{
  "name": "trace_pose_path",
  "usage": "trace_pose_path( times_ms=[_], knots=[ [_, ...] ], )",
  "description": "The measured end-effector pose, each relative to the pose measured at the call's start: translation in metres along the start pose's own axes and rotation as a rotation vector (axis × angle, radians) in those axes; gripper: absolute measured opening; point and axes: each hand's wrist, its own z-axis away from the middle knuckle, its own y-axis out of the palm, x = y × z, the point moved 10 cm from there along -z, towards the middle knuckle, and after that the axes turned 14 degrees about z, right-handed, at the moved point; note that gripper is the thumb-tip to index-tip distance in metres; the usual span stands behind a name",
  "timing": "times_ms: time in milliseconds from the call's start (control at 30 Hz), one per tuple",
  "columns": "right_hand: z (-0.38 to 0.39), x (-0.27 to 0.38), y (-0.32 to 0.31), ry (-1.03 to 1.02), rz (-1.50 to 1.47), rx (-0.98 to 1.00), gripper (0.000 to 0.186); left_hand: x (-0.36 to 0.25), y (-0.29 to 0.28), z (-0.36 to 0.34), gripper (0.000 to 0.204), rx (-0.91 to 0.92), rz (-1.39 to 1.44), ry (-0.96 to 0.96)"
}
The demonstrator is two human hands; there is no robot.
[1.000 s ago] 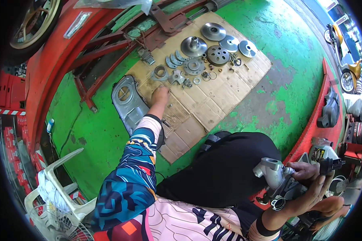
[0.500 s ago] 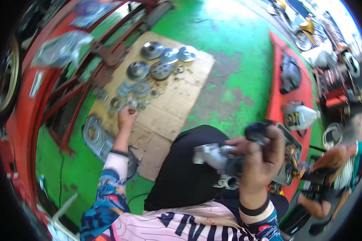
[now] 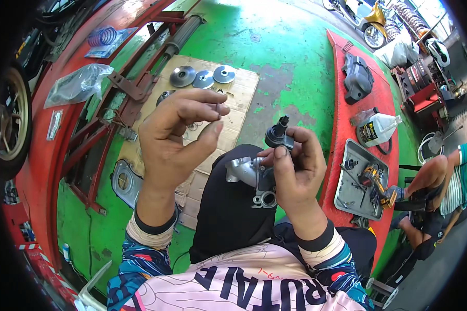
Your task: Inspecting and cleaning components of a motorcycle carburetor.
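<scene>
My right hand grips a silver cast-metal part with a curved pipe neck and a round flanged opening, held above my right thigh. A black cylindrical piece with a narrow stepped tip stands up between the same thumb and fingers; whether it is joined to the casting is hidden. My left hand is raised over the cardboard, thumb and fingertips drawn together around a small thin item too small to name. Behind it, round metal discs lie on the cardboard, and the hand covers most of the smaller parts.
A red platform on the right carries a grey tray with a yellow-black power tool, a bottle and a black cover. On the left stands a red lift frame. Another person sits at right.
My left hand has risen from the small parts on the cardboard to the front of my chest. My right hand has moved left and slightly down with the silver part.
</scene>
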Motion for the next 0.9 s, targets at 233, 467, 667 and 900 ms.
trace_pose_path(
  times_ms=[233, 467, 667, 900],
  knots=[
    [-0.003, 0.004, 0.010, -0.061, 0.109, 0.047, 0.027, -0.030, 0.027, -0.015, 0.016, 0.018, -0.279, 0.206],
    [-0.004, 0.008, 0.015, -0.114, 0.198, 0.022, 0.027, -0.033, 0.034, -0.023, 0.017, 0.097, -0.444, 0.185],
    [-0.005, 0.013, 0.017, -0.126, 0.195, 0.009, 0.026, -0.045, 0.040, -0.024, 0.022, 0.209, -0.647, 0.306],
    [-0.006, 0.010, 0.022, -0.086, 0.137, 0.018, 0.026, -0.053, 0.051, -0.021, 0.021, 0.317, -0.666, 0.324]
  ],
)
